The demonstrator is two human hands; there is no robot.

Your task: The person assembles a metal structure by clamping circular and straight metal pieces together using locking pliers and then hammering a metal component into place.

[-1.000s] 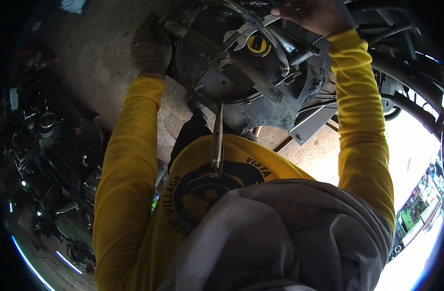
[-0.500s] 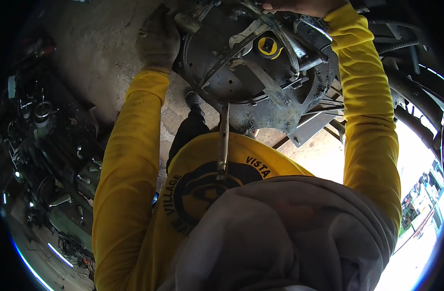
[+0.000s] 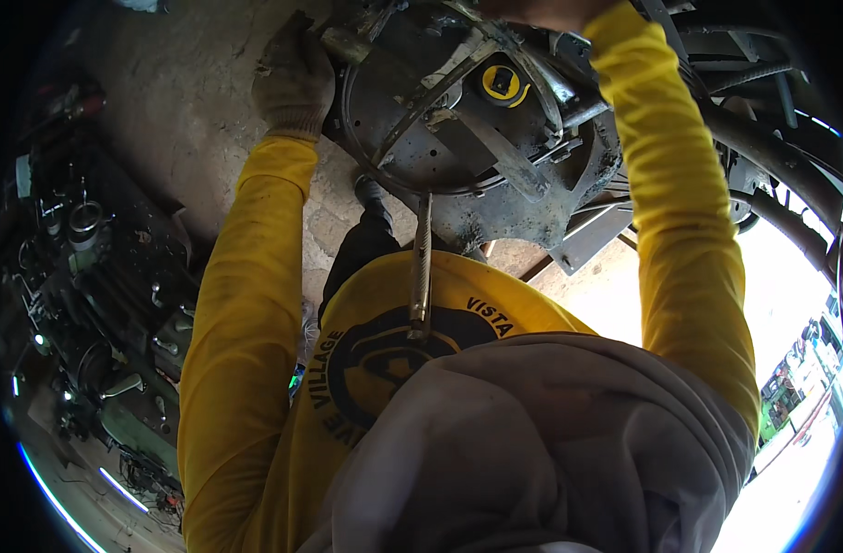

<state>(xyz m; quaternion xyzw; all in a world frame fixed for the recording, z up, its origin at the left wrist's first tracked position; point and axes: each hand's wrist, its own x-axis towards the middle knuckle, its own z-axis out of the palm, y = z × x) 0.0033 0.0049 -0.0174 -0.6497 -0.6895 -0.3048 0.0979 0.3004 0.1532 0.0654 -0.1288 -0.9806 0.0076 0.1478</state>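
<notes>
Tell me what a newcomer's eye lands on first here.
Probably the bright yellow sleeves running up both sides to a grimy round metal assembly at top centre, with a yellow cap on it. The gloved left hand grips the assembly's left edge; the right hand is mostly cut off by the top edge. A metal rod hangs from the assembly toward the person's chest, and dark engine parts crowd the left.

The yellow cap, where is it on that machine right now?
In the head view the yellow cap sits near the top centre, on the grimy round machine housing, between crossing metal straps and nearer the right arm's yellow sleeve than the gloved left hand.
</notes>
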